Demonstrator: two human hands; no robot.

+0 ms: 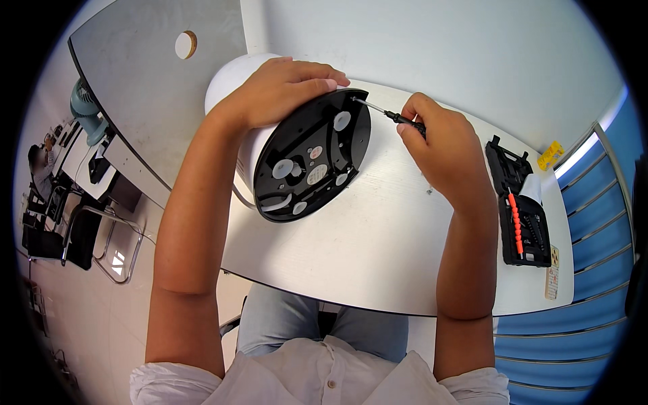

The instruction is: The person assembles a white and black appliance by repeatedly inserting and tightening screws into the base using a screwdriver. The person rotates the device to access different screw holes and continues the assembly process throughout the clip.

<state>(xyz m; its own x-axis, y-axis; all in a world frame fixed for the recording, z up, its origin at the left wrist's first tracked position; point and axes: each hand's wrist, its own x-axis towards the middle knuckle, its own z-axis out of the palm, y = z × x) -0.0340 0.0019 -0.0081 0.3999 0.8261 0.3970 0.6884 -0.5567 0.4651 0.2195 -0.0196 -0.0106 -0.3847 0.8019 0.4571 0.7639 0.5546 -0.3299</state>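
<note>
A white, rounded appliance (229,79) lies tilted on the table, its black oval base (317,145) facing me. Pale suction-cup feet and small round labels show on that base. My left hand (287,88) rests over the top of the white body, fingers stretched along the upper edge of the base. In my right hand (435,138) is a screwdriver (386,113) with a black handle and a thin metal shaft. Its tip meets the base near the upper right edge. Whether it sits in a screw is too small to tell.
Several tiny metal pieces (430,192) lie on the white table (337,256). To the right are an open black tool case (523,229) with an orange flexible shaft (516,223), a remote control (552,273) and a yellow item (551,155). A grey partition (155,88) stands left; metal rails (601,216) run right.
</note>
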